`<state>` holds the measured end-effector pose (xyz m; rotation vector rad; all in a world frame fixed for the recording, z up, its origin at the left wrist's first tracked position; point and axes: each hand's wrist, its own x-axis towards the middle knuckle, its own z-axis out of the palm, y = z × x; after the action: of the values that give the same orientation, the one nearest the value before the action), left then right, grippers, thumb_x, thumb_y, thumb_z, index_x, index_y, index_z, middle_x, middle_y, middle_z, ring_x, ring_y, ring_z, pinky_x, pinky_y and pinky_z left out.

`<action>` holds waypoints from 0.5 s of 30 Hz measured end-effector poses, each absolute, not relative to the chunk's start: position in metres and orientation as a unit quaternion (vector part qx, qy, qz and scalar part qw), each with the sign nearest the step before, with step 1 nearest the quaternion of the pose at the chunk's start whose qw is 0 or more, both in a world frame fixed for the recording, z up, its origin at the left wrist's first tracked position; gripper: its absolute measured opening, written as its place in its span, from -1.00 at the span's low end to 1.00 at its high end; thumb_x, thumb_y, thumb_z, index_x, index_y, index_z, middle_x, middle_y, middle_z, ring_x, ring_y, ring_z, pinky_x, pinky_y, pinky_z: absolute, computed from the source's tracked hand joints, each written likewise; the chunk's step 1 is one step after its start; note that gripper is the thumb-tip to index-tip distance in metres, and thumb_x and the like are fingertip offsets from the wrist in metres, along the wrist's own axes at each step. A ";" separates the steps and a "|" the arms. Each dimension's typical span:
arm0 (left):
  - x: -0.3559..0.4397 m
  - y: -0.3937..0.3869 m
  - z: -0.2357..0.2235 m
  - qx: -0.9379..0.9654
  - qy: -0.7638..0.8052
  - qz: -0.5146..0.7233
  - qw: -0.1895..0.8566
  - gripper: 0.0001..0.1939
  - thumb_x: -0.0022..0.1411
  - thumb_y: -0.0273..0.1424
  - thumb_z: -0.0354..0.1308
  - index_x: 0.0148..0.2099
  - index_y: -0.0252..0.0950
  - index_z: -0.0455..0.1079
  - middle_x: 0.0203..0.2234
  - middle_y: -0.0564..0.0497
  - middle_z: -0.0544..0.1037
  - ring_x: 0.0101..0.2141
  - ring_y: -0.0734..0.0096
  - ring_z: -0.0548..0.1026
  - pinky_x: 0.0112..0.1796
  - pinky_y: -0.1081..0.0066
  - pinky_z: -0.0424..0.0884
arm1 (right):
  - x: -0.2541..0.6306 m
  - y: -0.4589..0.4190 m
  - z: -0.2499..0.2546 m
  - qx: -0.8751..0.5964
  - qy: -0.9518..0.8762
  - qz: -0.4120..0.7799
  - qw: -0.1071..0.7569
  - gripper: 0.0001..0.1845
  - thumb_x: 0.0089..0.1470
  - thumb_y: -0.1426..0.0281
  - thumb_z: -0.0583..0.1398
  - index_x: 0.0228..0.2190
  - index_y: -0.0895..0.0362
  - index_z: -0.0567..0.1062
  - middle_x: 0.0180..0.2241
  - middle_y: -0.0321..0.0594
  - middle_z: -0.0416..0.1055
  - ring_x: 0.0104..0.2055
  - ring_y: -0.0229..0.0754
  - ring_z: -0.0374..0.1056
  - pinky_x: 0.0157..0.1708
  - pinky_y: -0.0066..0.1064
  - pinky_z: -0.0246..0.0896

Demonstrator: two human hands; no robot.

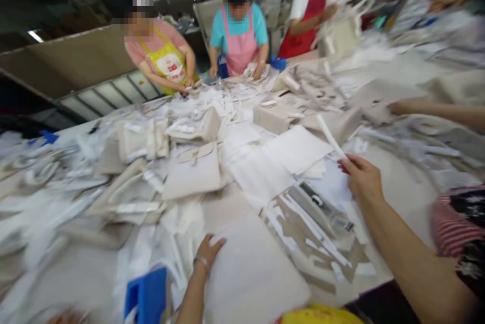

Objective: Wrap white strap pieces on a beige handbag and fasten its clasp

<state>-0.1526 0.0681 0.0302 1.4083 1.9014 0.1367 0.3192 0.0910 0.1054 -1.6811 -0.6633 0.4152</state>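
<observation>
- Head view: the left hand (207,253) lies flat, fingers spread apart, on the near corner of a large white sheet (253,273) that rests on the tabletop (401,187) just in front of the person; it presses down and grips nothing.
- The right hand (361,178) reaches out further over the tabletop, its fingers pinched together on the lower end of a thin white strip (330,137) that slants up and away from it.
- Between the two hands lies a loose heap of white and beige cut strips (314,233), some overlapping, beside a flat clear packet that is too blurred to read.
- Beyond them, folded white sheets (280,157) lie spread out, and beige bags (193,172) with flaps sit in rows and loose piles toward the left.
- A blue block (146,296) stands at the near edge, left of the left hand.
- As a judgement: many bags look assembled already, yet far more loose strips and sheets lie unsorted, so the work seems well short of finished.
- Across the tabletop three other people in aprons (166,61) handle similar pieces; one more arm (435,111) comes in from the right edge.
</observation>
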 end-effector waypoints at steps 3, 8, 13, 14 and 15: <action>-0.155 0.065 0.030 0.549 0.739 0.059 0.386 -0.51 -0.13 -0.09 0.11 -0.21 -0.34 0.22 -0.29 -0.07 0.42 -0.24 0.31 0.36 -0.21 0.42 0.26 | 0.219 0.115 0.097 -0.621 -0.435 0.353 0.548 -0.65 -0.16 0.29 0.17 -0.26 0.15 0.41 -0.38 -0.19 0.39 -0.38 -0.24 0.30 -0.34 -0.39 0.21; -0.164 0.063 0.017 0.519 0.753 0.072 0.399 -0.41 -0.21 -0.03 0.15 -0.19 -0.32 0.23 -0.26 -0.10 0.41 -0.23 0.28 0.36 -0.20 0.37 0.25 | 0.070 0.140 0.054 -0.505 -0.710 0.401 0.284 -0.79 -0.11 0.38 0.13 -0.36 0.13 0.48 -0.34 -0.20 0.38 -0.30 -0.21 0.28 -0.27 -0.40 0.18; -0.167 0.058 0.010 0.521 0.748 0.096 0.400 -0.37 -0.26 0.02 0.15 -0.20 -0.31 0.26 -0.23 -0.12 0.39 -0.22 0.23 0.35 -0.19 0.34 0.25 | 0.035 0.146 0.009 -0.463 -0.812 0.344 0.091 -0.72 -0.07 0.45 0.07 -0.27 0.09 0.45 -0.27 -0.22 0.38 -0.23 -0.20 0.27 -0.16 -0.40 0.11; -0.167 0.058 0.008 0.518 0.749 0.099 0.401 -0.37 -0.27 0.03 0.15 -0.20 -0.31 0.26 -0.23 -0.12 0.39 -0.22 0.23 0.35 -0.20 0.34 0.25 | 0.038 0.147 0.004 -0.461 -0.817 0.339 0.067 -0.72 -0.06 0.45 0.06 -0.26 0.09 0.45 -0.26 -0.23 0.38 -0.21 -0.19 0.27 -0.15 -0.40 0.10; -0.168 0.058 0.007 0.513 0.751 0.102 0.403 -0.36 -0.27 0.03 0.15 -0.20 -0.31 0.25 -0.23 -0.12 0.39 -0.21 0.23 0.35 -0.19 0.34 0.25 | 0.042 0.147 0.000 -0.459 -0.820 0.338 0.048 -0.72 -0.06 0.44 0.06 -0.26 0.09 0.45 -0.25 -0.23 0.38 -0.20 -0.19 0.26 -0.15 -0.40 0.09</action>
<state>-0.1678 0.0580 0.0071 1.2971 1.8960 0.2589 0.0420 0.1474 -0.0005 -1.3989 -2.5009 1.0306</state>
